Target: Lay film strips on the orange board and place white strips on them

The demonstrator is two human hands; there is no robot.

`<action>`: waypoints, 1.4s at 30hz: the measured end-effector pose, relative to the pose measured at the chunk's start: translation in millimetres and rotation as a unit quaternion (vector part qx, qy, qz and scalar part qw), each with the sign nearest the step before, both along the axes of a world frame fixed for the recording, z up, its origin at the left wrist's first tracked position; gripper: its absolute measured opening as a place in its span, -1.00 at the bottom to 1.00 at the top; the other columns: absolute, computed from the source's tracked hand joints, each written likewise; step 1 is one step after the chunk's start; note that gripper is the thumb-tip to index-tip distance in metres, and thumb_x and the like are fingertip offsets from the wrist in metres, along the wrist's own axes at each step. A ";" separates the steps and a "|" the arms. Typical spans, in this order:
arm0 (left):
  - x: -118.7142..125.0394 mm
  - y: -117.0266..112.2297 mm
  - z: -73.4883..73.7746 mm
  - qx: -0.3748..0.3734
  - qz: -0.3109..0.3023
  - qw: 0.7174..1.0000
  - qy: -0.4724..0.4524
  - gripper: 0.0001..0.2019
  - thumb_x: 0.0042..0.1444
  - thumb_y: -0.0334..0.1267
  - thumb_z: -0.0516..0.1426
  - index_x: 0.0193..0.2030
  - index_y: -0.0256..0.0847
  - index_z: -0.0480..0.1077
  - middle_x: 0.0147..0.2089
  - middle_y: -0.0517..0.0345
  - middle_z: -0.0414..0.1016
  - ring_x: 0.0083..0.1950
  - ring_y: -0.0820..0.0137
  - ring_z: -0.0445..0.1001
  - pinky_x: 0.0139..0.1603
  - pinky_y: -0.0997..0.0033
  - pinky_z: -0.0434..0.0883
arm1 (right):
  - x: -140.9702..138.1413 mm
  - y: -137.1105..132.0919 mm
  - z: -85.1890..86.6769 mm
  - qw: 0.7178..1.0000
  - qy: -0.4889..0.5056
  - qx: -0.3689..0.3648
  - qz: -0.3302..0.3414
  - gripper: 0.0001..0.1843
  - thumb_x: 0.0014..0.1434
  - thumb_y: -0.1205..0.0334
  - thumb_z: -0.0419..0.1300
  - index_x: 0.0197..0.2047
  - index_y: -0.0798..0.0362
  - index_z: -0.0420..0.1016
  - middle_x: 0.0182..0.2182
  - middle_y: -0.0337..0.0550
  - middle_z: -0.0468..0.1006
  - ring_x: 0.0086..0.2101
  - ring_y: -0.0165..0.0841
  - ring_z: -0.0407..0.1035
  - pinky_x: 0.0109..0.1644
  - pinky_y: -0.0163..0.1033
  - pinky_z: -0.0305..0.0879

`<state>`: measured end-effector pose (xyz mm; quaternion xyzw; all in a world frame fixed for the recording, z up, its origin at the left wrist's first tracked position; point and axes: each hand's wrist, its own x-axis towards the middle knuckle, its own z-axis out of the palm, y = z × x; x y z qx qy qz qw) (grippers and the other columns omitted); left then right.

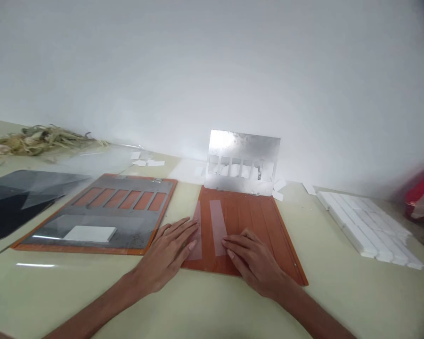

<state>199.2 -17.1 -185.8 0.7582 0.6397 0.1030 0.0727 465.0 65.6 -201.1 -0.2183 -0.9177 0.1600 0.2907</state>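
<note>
Translucent strips (218, 227) lay on the ribbed orange board (265, 235): two down, right-hand lanes uncovered. Left hand (166, 256) and right hand (252, 263) rested flat, fingers spread, pinching nothing, at the strips' near ends. Slotted metal plate (242, 148) stood beyond.

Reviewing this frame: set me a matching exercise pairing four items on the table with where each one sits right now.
Items:
1. Translucent plastic strip
2. Slotted silver metal plate
3. White rectangular slab
4. Stack of long white bars

Places:
A. On the grey sheet of the left orange board
B. On the cream table, far right
C. Standing up at the far edge of the central orange ridged board
D. Lying on that central board, at the right hand's fingers

Pairs: 1-D, 2-C, 3-A, 4-B
</note>
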 end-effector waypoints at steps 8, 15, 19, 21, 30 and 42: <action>-9.2 24.3 4.4 -0.034 -0.109 0.992 -0.054 -0.48 0.44 -0.03 -0.17 0.50 0.13 -0.11 0.51 0.30 0.01 0.54 0.37 -0.07 0.58 0.08 -0.26 | -7.0 -4.9 11.0 1.000 -0.013 -0.015 0.011 -0.70 0.41 0.33 0.00 0.02 0.05 0.55 -0.01 -0.13 0.53 -0.14 -0.30 0.32 0.01 -0.11 0.26; -15.7 52.5 5.9 0.012 -0.044 0.999 -0.017 -0.52 0.43 0.02 -0.24 0.41 0.19 0.15 0.56 0.45 -0.36 0.57 0.17 -0.32 0.54 -0.08 -0.11 | -16.6 36.5 26.8 0.993 -0.108 0.023 -0.034 -0.62 0.46 0.18 -0.06 0.10 -0.05 0.55 0.21 -0.15 0.38 0.06 -0.22 0.31 0.24 0.04 0.14; -14.8 64.3 3.5 0.039 -0.041 0.998 0.009 -0.51 0.43 0.02 -0.24 0.34 0.13 0.28 0.57 0.42 -0.35 0.57 0.11 -0.29 0.52 -0.10 -0.02 | -25.0 59.2 17.8 0.990 -0.121 0.051 -0.046 -0.61 0.46 0.15 -0.06 0.07 -0.07 0.60 0.21 -0.19 0.40 0.08 -0.19 0.29 0.22 0.03 0.19; -15.6 69.6 2.8 0.057 -0.041 0.997 0.016 -0.51 0.43 0.02 -0.23 0.32 0.09 0.31 0.57 0.38 -0.32 0.57 0.11 -0.26 0.51 -0.07 0.03 | -28.5 65.4 13.4 0.991 -0.113 0.059 -0.050 -0.59 0.46 0.15 -0.07 0.00 -0.03 0.62 0.18 -0.17 0.43 0.08 -0.20 0.30 0.23 0.01 0.18; -26.5 105.6 -1.5 0.083 -0.066 0.994 0.017 -0.47 0.42 0.03 -0.24 0.27 -0.05 0.37 0.57 0.28 -0.28 0.57 0.09 -0.28 0.51 -0.04 0.06 | -42.8 98.1 4.3 0.990 -0.108 0.069 -0.067 -0.59 0.46 0.15 -0.07 0.06 -0.03 0.60 0.24 -0.13 0.38 0.18 -0.17 0.24 0.29 0.05 0.13; -23.6 122.4 2.3 0.084 -0.047 0.995 0.021 -0.46 0.42 0.04 -0.26 0.21 0.02 0.43 0.57 0.32 -0.28 0.57 0.08 -0.26 0.47 -0.11 0.12 | -45.7 133.6 -6.5 0.990 -0.088 0.064 -0.090 -0.53 0.48 0.12 -0.13 0.07 -0.02 0.60 0.25 -0.09 0.36 0.20 -0.16 0.24 0.37 0.10 0.06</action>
